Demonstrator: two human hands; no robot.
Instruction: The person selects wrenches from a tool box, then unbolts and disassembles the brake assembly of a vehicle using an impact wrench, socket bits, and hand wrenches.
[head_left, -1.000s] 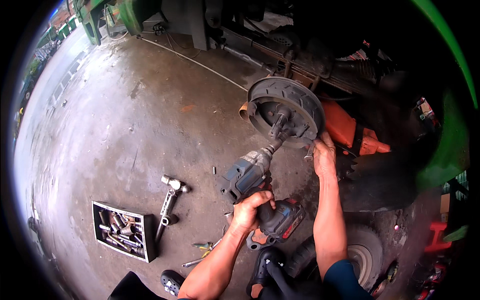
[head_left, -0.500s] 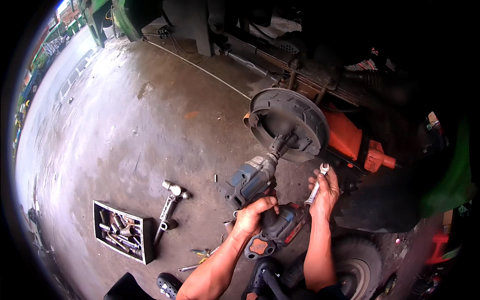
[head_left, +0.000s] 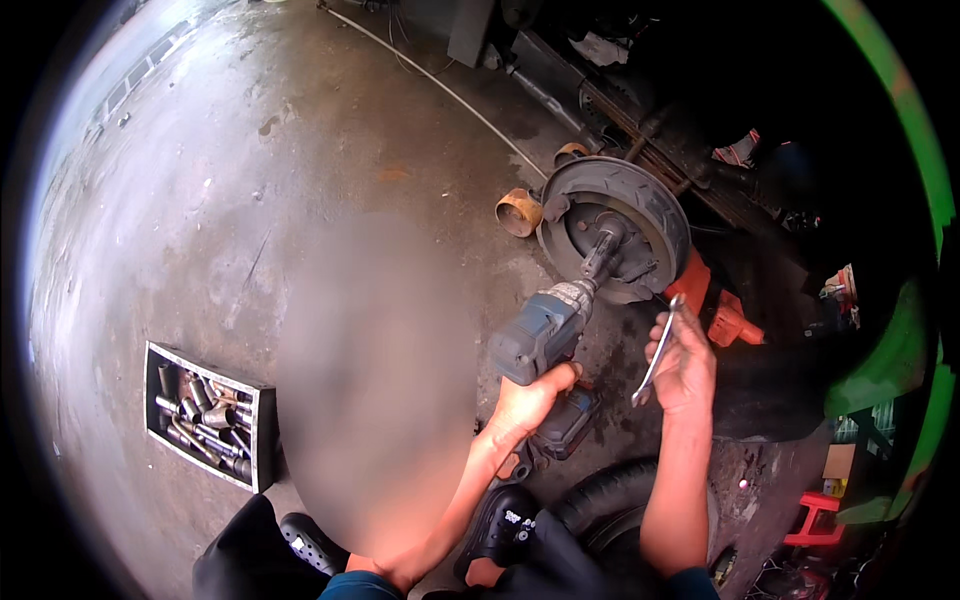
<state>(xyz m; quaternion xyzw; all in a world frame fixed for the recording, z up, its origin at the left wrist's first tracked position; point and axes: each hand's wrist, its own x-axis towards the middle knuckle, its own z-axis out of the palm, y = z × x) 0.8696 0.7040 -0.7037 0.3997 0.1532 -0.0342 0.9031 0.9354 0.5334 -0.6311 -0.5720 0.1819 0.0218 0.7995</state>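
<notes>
One blue-grey power wrench (head_left: 540, 332), centre of frame: gripped in closed left hand (head_left: 532, 400). Wrench nose (head_left: 576, 293) points up-right at round drum assembly (head_left: 640, 245), upper right of centre; contact cannot be told. Right hand (head_left: 688, 372): gripping metal spanner (head_left: 657, 354), right of centre, below drum assembly. Tray (head_left: 263, 440), lower left of frame: holds metal sockets (head_left: 208, 415).

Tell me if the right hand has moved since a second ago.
Yes. Judged against the drum, the right hand has drawn away from the lower rim, down the picture, holding the wrench.
</notes>
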